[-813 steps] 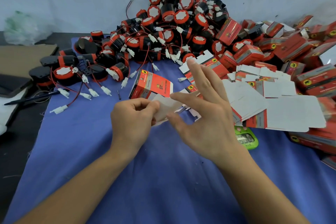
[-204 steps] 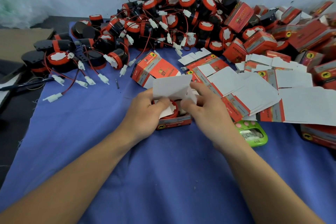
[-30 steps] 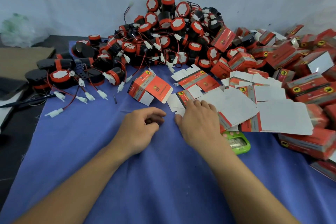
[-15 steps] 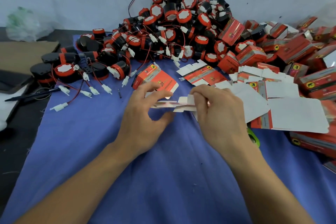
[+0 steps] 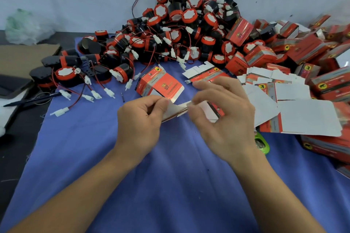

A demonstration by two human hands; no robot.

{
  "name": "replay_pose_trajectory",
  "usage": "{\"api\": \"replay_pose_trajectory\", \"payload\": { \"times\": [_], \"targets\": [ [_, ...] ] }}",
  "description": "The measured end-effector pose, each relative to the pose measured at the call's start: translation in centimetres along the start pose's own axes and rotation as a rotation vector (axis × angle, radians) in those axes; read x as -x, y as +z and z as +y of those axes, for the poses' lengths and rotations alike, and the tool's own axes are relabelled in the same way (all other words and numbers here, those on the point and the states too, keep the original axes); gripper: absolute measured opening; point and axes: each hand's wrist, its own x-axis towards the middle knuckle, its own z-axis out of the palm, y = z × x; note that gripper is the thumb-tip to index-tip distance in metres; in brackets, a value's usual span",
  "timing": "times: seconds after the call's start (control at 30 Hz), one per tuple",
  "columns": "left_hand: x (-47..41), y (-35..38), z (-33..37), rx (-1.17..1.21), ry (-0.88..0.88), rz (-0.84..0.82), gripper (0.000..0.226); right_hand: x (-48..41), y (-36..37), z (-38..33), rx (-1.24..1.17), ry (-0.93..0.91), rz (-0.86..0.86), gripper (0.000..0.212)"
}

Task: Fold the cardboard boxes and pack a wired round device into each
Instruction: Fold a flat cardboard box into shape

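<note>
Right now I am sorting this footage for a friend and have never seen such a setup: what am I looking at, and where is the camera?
There is no machine here: a person works with two bare hands, and the picture comes from a camera worn on the head, looking forward and down. The left hand and the right hand pinch an unfolded red and white cardboard box between them, above a blue cloth. Behind lies a heap of round black and red devices with red wires and white plugs. A half-folded red box lies just beyond the hands; flat white box blanks and closed red boxes are piled on the right.
</note>
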Motion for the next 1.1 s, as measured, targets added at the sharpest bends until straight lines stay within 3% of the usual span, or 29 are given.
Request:
{"api": "replay_pose_trajectory", "payload": {
  "times": [0.07,0.2,0.4,0.57,0.7,0.93,1.1],
  "targets": [
    [-0.4,-0.1,0.5,0.018,-0.048,0.042,0.023,0.1,0.4,-0.2,0.114,-0.116,-0.049,0.014],
    [-1.0,-0.5,1.1,0.054,-0.117,0.084,0.023,0.5,1.7,-0.8,0.203,-0.095,-0.095,0.036],
    [-1.1,-0.4,1.9,0.189,-0.309,0.162,0.037,0.1,1.3,-2.0,0.231,-0.207,-0.044,0.027],
    [-1.4,-0.3,2.1,0.336,-0.471,0.200,0.043,0.0,1.1,-2.7,0.214,-0.155,-0.043,0.022],
    [-0.7,0.0,2.6,0.336,-0.414,0.202,0.034,-0.4,0.7,-3.7,0.275,-0.137,-0.074,0.018],
    [-0.7,-0.5,3.3,0.455,-0.388,0.185,0.022,-0.1,0.1,-5.6,0.147,-0.259,-0.465,0.025],
    [-1.1,-0.3,3.2,0.529,-0.376,0.098,0.025,0.1,1.2,-5.5,0.129,-0.222,-0.311,0.022]
  ]
}}
